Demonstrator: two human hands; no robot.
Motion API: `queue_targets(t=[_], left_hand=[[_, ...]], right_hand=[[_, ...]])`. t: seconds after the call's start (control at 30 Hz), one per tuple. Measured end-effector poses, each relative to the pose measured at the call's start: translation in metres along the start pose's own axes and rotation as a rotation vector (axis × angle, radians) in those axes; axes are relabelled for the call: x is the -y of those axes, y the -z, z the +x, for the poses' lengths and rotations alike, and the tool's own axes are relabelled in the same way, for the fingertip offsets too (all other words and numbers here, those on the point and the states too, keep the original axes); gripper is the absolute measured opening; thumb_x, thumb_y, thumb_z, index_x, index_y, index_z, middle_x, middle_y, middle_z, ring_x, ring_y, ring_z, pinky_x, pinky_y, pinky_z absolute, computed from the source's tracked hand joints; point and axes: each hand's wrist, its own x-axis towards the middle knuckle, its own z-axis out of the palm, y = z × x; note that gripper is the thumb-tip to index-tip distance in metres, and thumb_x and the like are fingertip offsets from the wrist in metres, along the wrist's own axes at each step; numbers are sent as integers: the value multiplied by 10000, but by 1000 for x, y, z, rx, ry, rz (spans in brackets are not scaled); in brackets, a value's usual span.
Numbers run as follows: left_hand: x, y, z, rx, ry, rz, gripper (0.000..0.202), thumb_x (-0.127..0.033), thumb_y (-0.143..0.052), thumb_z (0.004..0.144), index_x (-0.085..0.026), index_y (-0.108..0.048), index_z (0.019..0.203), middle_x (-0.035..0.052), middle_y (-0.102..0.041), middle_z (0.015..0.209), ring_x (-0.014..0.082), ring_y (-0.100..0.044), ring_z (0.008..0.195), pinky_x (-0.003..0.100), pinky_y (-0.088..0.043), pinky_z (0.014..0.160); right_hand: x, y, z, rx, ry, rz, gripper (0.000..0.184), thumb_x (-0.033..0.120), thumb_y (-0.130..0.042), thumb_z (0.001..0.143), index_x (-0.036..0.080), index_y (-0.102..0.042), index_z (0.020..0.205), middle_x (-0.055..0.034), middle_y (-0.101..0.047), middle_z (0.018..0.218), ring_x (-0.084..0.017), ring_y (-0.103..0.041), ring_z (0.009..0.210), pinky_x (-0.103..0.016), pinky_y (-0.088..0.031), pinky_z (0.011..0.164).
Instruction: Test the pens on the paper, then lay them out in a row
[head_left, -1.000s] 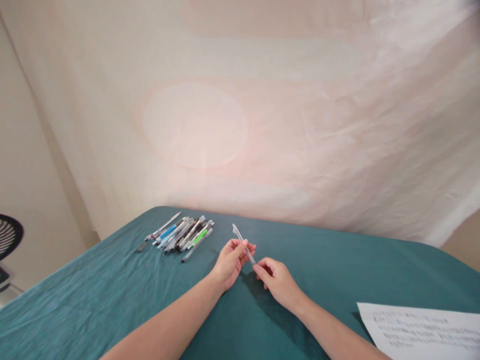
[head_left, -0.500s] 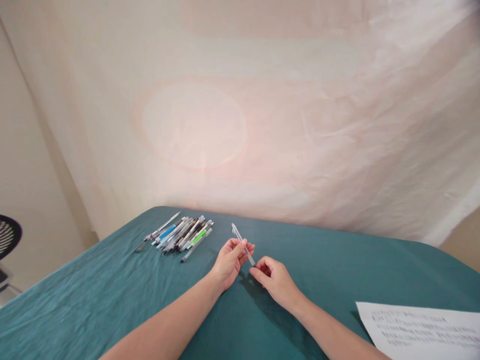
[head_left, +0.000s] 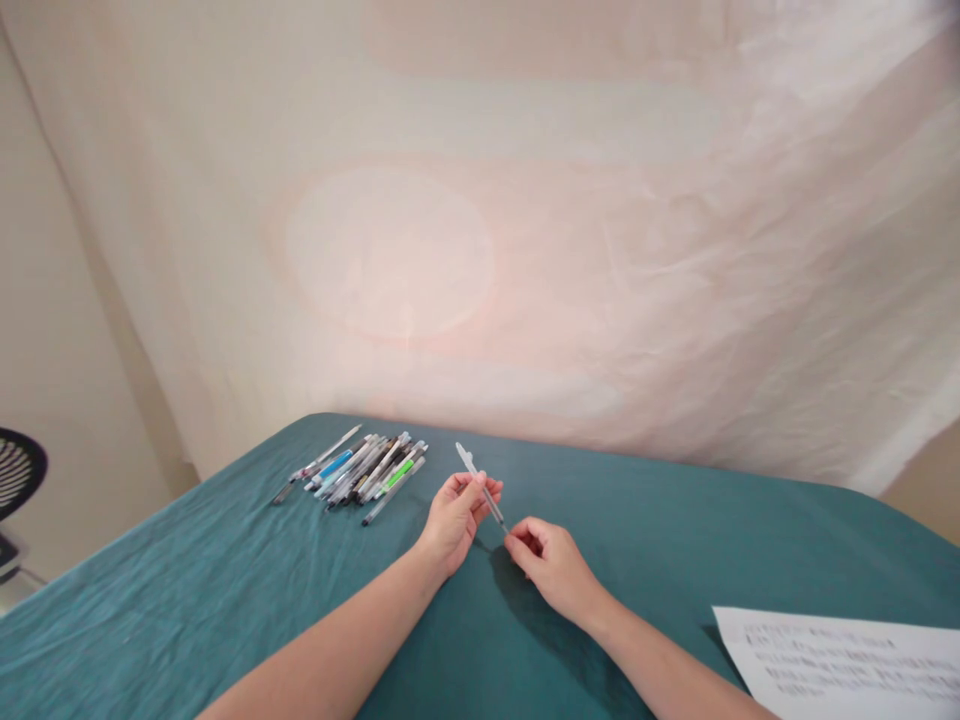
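My left hand [head_left: 454,522] is closed, thumb and fingers pinching a slim translucent pen [head_left: 491,505] around its middle. The pen slants, its pale clip end pointing up and away and its narrow darker end pointing down toward me. At that lower end, my right hand [head_left: 546,560] is closed in a pinch, its thumb and forefinger against the tip. Whether a small part sits between those right fingertips is hidden. To the left of my hands, a pile of pens [head_left: 367,468] lies on the cloth, mostly clear and grey, with blue and bright green ones among them.
A dark green cloth covers the table [head_left: 645,530]. A sheet of paper [head_left: 847,650] with handwriting lies at the front right. A black fan [head_left: 19,470] stands beyond the left edge, and a pale hanging sheet [head_left: 570,250] rises behind the table.
The left hand and pen have shifted slightly left and up. The right hand has edged a little right, and the pen's lower end now looks thinner beside its fingertips.
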Motion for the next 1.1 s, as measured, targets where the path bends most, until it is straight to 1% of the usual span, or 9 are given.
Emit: queue_targets(t=[0.13, 0.23, 0.37, 0.47, 0.53, 0.67, 0.8, 0.97, 1.1], left_hand=[[-21, 4, 16, -138, -117, -50, 134, -243, -613, 730, -144, -528, 765, 43, -637, 748, 127, -620, 749, 242, -491, 709], [-39, 14, 29, -227, -187, -43, 146, -269, -609, 724, -149, -559, 791, 13, -611, 681, 106, -601, 680, 204, -476, 615], [-52, 33, 40, -306, -287, 210, 227, -344, -608, 696, -157, -593, 825, -14, -576, 637, 84, -550, 586, 175, -409, 527], [-49, 42, 41, -249, -304, 707, 280, -388, -588, 687, -151, -622, 834, -3, -581, 604, 105, -523, 535, 199, -370, 505], [-44, 44, 39, -223, -302, 928, 264, -354, -624, 648, -153, -635, 819, -5, -577, 556, 123, -513, 513, 215, -351, 518], [-33, 48, 34, -198, -380, 1131, 235, -256, -654, 604, -178, -638, 825, -22, -555, 506, 141, -514, 523, 224, -323, 572], [-27, 53, 31, -156, -435, 1341, 240, -280, -638, 635, -200, -632, 862, 1, -574, 549, 168, -527, 557, 234, -310, 584], [-25, 55, 33, -185, -433, 1388, 260, -355, -641, 642, -225, -631, 868, 25, -591, 602, 188, -536, 611, 240, -314, 609], [-26, 50, 31, -205, -371, 1596, 279, -412, -561, 707, -234, -594, 919, 30, -612, 711, 185, -546, 683, 243, -334, 634]], right_hand=[[1, 0, -1, 4, 8, -34, 212, 328, -483, 779, 167, -582, 682, 7, -544, 562, -108, -471, 516, -203, -349, 484], [1, 1, -2, 22, 24, -62, 210, 319, -480, 783, 171, -588, 681, 6, -554, 568, -110, -477, 528, -206, -351, 501], [0, 2, -2, 40, 27, -56, 214, 322, -476, 786, 172, -593, 688, 2, -561, 578, -114, -484, 537, -208, -354, 505], [-2, 2, -1, 36, 7, -26, 223, 333, -468, 790, 172, -585, 689, 4, -554, 580, -114, -487, 532, -208, -353, 493], [-4, 1, -1, 25, -8, -4, 226, 337, -460, 794, 172, -577, 692, 6, -545, 579, -113, -487, 526, -207, -351, 482], [-5, 1, 0, 2, -20, 12, 225, 336, -456, 794, 170, -567, 690, 11, -534, 577, -108, -479, 509, -206, -349, 470], [-4, 1, 0, -9, -18, 8, 226, 331, -452, 794, 170, -561, 679, 12, -531, 568, -103, -472, 494, -205, -349, 468], [-3, 0, 1, -22, -16, -1, 223, 326, -453, 792, 171, -553, 667, 13, -533, 565, -100, -477, 491, -200, -355, 470], [-3, 0, 1, -25, -24, -12, 224, 328, -453, 792, 166, -551, 671, 10, -541, 566, -95, -482, 487, -191, -358, 463]])
